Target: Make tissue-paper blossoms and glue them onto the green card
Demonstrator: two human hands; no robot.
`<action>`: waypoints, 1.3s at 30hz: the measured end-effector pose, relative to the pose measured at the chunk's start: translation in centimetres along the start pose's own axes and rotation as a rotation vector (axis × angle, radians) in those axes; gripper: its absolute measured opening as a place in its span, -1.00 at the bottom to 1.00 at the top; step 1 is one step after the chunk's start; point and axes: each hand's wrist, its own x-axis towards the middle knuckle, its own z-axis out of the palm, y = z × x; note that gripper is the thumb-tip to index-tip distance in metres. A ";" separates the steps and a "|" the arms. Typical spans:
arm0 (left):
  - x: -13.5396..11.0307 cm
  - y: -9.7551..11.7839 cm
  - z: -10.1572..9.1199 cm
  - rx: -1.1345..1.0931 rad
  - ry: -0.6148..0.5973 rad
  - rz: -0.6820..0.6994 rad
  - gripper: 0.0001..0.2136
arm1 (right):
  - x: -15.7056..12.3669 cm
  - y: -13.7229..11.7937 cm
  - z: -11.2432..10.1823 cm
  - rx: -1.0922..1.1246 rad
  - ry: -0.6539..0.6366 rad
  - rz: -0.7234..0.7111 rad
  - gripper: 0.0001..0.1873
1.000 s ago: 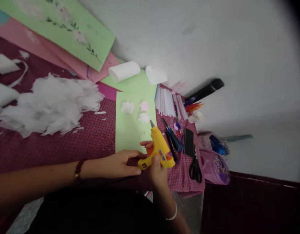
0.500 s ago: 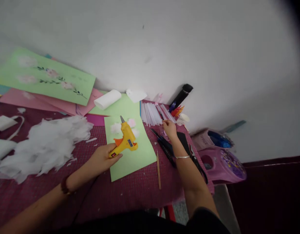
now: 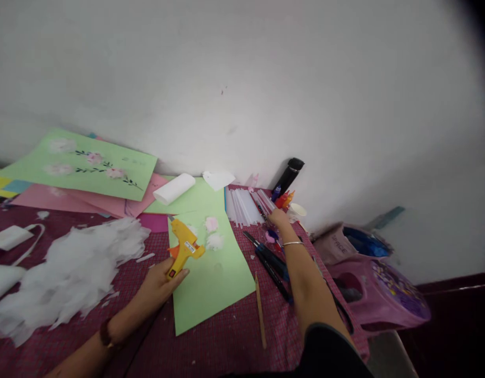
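My left hand (image 3: 164,281) is closed round the handle of a yellow glue gun (image 3: 184,247), whose nozzle points up and away over the left edge of a light green sheet (image 3: 213,294). On that sheet lie a pale pink paper flower (image 3: 211,224) and a white one (image 3: 215,242); the gun partly hides another pale piece. My right hand (image 3: 280,218) reaches down at the near end of some clear glue sticks (image 3: 268,201). Its fingertips are hidden, so what they hold does not show. Beside it lies a thin dark pen-like stick (image 3: 262,212).
White tissue pieces (image 3: 81,262) are heaped at left. Behind stand a green flower card (image 3: 104,170), a white roll (image 3: 174,189) and a black bottle (image 3: 288,176). Craft knives (image 3: 272,262) and a pencil (image 3: 260,312) lie nearer. Pink bags (image 3: 376,294) are beyond the right edge.
The view has tilted up, so the table sits lower. My left hand has drawn the glue gun leftward, uncovering the flowers. My right hand has moved slightly right, still by the glue sticks.
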 end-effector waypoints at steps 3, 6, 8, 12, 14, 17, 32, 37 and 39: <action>-0.3 0.2 0.0 -0.008 -0.007 0.005 -0.63 | -0.8 1.0 -1.1 0.089 0.028 -0.005 -0.63; -0.6 0.7 -0.2 -0.025 0.018 -0.014 -0.64 | -3.1 2.2 -2.3 0.202 0.095 -0.073 -0.69; -0.8 1.1 -0.4 -0.054 0.038 -0.028 -0.65 | -5.3 3.1 -2.6 0.289 0.132 -0.140 -0.66; -1.0 1.5 -0.4 -0.112 0.048 -0.050 -0.64 | -9.1 4.5 -2.4 0.411 0.195 -0.214 -0.54; -1.1 1.3 -0.2 -0.123 0.044 -0.058 -0.64 | -9.3 4.7 -2.0 0.423 0.234 -0.226 -0.54; -1.1 0.8 0.3 -0.122 0.055 -0.059 -0.63 | -7.5 4.2 -1.5 0.388 0.272 -0.232 -0.62; -1.0 -0.4 0.7 -0.022 0.006 -0.025 -0.63 | -0.3 0.0 0.8 0.084 0.096 -0.138 -0.66; -1.0 -0.2 0.5 -0.044 -0.011 -0.028 -0.63 | 0.7 -0.4 0.4 0.077 0.123 -0.030 -0.62; -0.9 -0.3 0.4 -0.056 -0.031 -0.021 -0.64 | 1.1 -0.6 0.1 0.104 0.120 -0.020 -0.62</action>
